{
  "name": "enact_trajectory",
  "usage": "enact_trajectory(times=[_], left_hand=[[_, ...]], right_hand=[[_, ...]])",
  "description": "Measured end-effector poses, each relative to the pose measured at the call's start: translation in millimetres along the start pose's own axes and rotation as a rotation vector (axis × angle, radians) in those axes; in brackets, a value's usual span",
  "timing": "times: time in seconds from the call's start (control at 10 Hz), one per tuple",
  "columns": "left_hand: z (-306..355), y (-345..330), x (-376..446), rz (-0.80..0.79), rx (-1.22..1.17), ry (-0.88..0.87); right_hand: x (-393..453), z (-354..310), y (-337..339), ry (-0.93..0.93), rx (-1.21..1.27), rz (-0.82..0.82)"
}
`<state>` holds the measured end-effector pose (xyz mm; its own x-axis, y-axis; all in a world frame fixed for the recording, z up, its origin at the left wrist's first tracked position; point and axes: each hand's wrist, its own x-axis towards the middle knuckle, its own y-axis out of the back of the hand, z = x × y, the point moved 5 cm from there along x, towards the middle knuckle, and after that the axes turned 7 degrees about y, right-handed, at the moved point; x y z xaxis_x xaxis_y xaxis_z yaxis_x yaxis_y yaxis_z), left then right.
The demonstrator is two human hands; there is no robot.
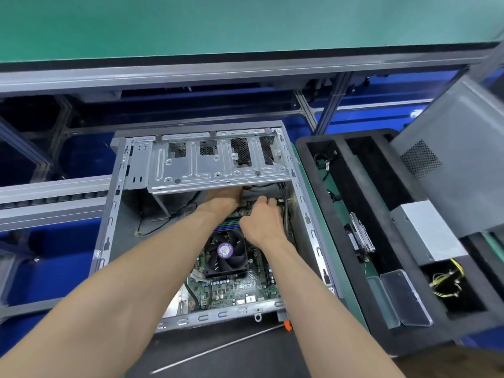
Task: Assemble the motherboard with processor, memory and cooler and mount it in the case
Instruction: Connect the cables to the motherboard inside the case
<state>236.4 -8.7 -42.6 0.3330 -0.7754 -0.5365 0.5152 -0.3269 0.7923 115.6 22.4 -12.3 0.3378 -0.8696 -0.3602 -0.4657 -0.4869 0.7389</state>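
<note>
At the left of the scene the bench [54,257] shows blue surface and grey rails, and beside it the open case [109,214] lies on its side with its drive cage [218,165] spanning the far end. The motherboard [231,290] already sits inside the case at the near end, with the cooler [226,255] fitted on top, so the processor under it is presumably in place; green and purple memory slots [229,222] show just beyond the fan, though whether sticks are seated cannot be told. The left hand [223,199] reaches under the near edge of the drive cage, its fingers hidden, so what it holds cannot be told. The right hand [263,219] is just beside it, fingers curled over the far edge of the board near some black cables [285,211]; whether it pinches a connector or presses the board is unclear. By my judgement the assembly is done and the mounting is under way, with screws and cabling probably left. A long thin rod [218,347] lies on the bench near the case. To the right a black foam tray [341,241] holds a power supply [428,233] with yellow wires. The fan's round purple label [225,250] carries print too small to read.
</note>
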Motion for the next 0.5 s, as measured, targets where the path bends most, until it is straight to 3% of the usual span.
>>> enact_trajectory(times=[0.2,0.5], left_hand=[[-2,2,-5,0.018,0.013,-0.093],[16,-2,3,-0.129,0.107,-0.15]], right_hand=[[1,-2,0,0.005,-0.021,0.004],[0,-3,1,0.007,-0.036,0.005]])
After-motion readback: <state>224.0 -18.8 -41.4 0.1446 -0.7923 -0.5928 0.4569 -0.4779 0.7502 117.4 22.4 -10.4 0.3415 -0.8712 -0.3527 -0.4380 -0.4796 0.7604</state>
